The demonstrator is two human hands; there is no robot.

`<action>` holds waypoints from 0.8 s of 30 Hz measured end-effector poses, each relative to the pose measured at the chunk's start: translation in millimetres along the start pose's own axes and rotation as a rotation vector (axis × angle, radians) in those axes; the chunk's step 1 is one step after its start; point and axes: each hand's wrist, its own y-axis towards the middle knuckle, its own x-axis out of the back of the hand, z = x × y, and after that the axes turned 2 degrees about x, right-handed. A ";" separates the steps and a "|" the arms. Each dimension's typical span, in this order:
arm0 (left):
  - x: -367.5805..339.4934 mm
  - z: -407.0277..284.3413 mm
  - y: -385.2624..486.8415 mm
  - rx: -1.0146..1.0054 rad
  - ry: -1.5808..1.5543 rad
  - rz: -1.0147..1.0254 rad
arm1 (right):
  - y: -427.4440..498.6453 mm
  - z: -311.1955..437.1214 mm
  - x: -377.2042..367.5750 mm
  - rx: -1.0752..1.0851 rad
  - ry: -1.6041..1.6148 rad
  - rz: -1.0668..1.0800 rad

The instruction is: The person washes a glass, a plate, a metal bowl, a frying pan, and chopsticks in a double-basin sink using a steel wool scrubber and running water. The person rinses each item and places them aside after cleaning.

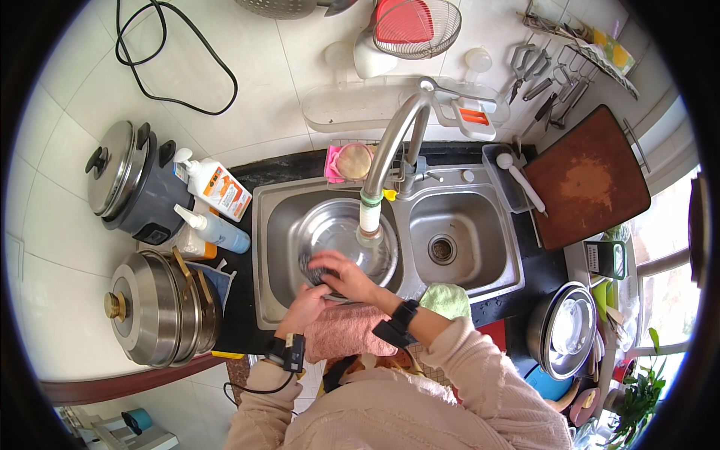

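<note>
A round stainless steel basin (360, 247) sits in the left sink bowl (281, 225), beneath the faucet (396, 132). My right hand (344, 277) is over the basin's near left side, its fingers curled on a dark, mesh-like scrubber (311, 272) pressed at the rim. Just below it, my left hand (308, 308) grips the near left edge of the basin, with the fingertips partly hidden. A white hose-like spout end (369, 219) hangs over the basin; I cannot tell whether water runs from it.
Right of the basin lies a second sink bowl (450, 225) with a drain. A pink towel (351, 333) and a green cloth (446, 300) drape the front edge. Pump bottles (219, 188), a rice cooker (152, 185) and a steamer pot (163, 309) stand left; a cutting board (590, 174) leans right.
</note>
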 end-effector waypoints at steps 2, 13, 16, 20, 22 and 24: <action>6.7 -7.1 -5.1 0.009 0.045 -0.031 | -11.7 -0.1 13.2 0.018 -0.016 0.174; 2.6 9.8 -5.8 0.116 0.093 -0.115 | 1.7 -22.7 8.4 0.194 -0.612 -0.029; 7.6 11.2 -4.6 0.091 0.067 -0.120 | 0.6 -32.7 35.4 -0.260 -0.535 -0.215; 7.6 16.8 6.5 0.003 -0.050 -0.110 | -30.3 -25.0 19.5 -0.188 -0.687 -0.042; 4.1 19.3 8.1 -0.006 -0.108 -0.103 | -37.9 -16.6 -6.6 -0.240 -0.409 0.041; -0.8 17.4 6.4 -0.007 -0.138 -0.088 | -37.3 -9.6 -24.2 -0.181 -0.139 0.020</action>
